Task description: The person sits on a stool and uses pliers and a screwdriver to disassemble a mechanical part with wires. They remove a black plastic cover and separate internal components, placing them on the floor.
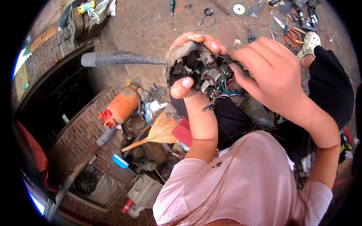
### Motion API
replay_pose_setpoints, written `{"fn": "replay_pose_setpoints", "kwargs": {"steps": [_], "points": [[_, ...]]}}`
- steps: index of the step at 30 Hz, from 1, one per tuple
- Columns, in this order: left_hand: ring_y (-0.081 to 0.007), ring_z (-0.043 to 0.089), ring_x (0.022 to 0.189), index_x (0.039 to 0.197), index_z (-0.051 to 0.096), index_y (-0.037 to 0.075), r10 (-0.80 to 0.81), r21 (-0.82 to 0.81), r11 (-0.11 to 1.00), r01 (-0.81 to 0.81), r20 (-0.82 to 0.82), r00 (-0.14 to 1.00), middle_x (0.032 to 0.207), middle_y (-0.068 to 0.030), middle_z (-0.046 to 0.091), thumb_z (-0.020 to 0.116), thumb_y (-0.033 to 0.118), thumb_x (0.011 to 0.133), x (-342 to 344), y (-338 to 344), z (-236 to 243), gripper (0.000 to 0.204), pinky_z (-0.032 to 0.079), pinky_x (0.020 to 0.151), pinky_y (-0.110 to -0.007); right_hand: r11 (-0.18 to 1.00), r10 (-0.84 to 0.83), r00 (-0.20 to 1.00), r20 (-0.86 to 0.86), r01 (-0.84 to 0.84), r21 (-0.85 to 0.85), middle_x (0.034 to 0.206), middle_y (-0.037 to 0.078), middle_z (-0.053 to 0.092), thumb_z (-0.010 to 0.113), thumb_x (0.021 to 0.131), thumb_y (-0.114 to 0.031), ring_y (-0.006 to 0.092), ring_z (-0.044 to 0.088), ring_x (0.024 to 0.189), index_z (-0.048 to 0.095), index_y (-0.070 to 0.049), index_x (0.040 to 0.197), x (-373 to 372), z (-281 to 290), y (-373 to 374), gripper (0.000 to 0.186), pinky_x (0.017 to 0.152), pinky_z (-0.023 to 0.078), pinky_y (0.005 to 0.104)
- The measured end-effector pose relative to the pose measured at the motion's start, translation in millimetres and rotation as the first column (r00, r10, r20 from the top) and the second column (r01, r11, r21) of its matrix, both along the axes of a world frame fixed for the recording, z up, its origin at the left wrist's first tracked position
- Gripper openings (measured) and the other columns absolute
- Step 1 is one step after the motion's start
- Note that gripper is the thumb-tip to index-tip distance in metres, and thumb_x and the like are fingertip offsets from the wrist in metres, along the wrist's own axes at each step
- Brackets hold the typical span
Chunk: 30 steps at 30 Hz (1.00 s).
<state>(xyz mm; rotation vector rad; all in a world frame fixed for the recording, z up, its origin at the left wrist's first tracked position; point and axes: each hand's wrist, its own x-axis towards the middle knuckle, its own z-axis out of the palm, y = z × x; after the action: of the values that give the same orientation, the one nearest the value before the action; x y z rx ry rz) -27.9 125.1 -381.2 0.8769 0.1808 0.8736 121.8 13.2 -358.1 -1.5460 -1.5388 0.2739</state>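
A grimy black vehicle steering-column switch with a broken-open, dusty housing is held up above my lap. Its long grey stalk sticks out to the left and ends in a ribbed knob. My left hand is wrapped round the housing, thumb at the near side and fingers over the far side. At its right edge, the thumb and fingers of my right hand pinch a dark part of the switch. Thin coloured wires and pale connector pieces hang below, between the hands.
On the ground ahead lie a screwdriver, a black ring, a cutting disc, pliers and orange-handled scissors. To the left are an orange gas cylinder, a straw broom and a brick wall.
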Motion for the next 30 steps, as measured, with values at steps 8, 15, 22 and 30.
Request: {"fn": "replay_pose_setpoints", "kwargs": {"steps": [8, 15, 22, 30], "points": [[-0.0364, 0.055, 0.110, 0.127, 0.044, -0.008, 0.209, -0.136, 0.953, -0.270, -0.352, 0.912, 0.118, -0.0226, 0.055, 0.053, 0.029, 0.071, -8, 13, -22, 0.068, 0.047, 0.093, -0.044, 0.783, -0.407, 0.910, -0.083, 0.301, -0.544, 0.099, 0.014, 0.063, 0.069, 0.081, -0.025, 0.0270, 0.063, 0.090, 0.060, -0.007, 0.092, 86, -127, 19, 0.023, 0.074, 0.048, 0.0374], [-0.0360, 0.051, 0.115, 0.130, 0.041, -0.010, 0.302, -0.032, 0.934, -0.356, -0.463, 0.833, 0.121, -0.0222, 0.052, 0.052, 0.031, 0.072, -16, 19, -34, 0.071, 0.040, 0.100, -0.044, 0.220, -0.505, 0.829, 0.240, 0.393, -0.893, 0.088, 0.019, 0.070, 0.065, 0.079, -0.043, 0.0348, 0.067, 0.087, 0.069, -0.002, 0.083, 133, -376, -100, 0.042, 0.080, 0.052, 0.0425], [-0.0343, 0.052, 0.112, 0.129, 0.042, -0.007, 0.333, -0.053, 0.895, -0.442, -0.578, 0.745, 0.117, -0.0217, 0.054, 0.054, 0.031, 0.070, -17, 18, -44, 0.072, 0.044, 0.097, -0.043, 0.021, -0.555, 0.809, 0.193, 0.246, -0.969, 0.116, 0.018, 0.060, 0.070, 0.080, -0.033, 0.0356, 0.058, 0.109, 0.054, -0.005, 0.112, 17, -418, -139, 0.045, 0.090, 0.049, 0.0447], [-0.0338, 0.052, 0.111, 0.129, 0.042, -0.007, 0.369, -0.074, 0.868, -0.490, -0.566, 0.738, 0.117, -0.0206, 0.052, 0.057, 0.031, 0.067, -24, 30, -56, 0.074, 0.042, 0.099, -0.042, -0.025, -0.382, 0.839, 0.386, 0.409, -0.912, 0.111, 0.014, 0.059, 0.072, 0.080, -0.026, 0.0311, 0.056, 0.109, 0.051, -0.006, 0.107, 13, -426, -110, 0.040, 0.088, 0.050, 0.0421]]}}
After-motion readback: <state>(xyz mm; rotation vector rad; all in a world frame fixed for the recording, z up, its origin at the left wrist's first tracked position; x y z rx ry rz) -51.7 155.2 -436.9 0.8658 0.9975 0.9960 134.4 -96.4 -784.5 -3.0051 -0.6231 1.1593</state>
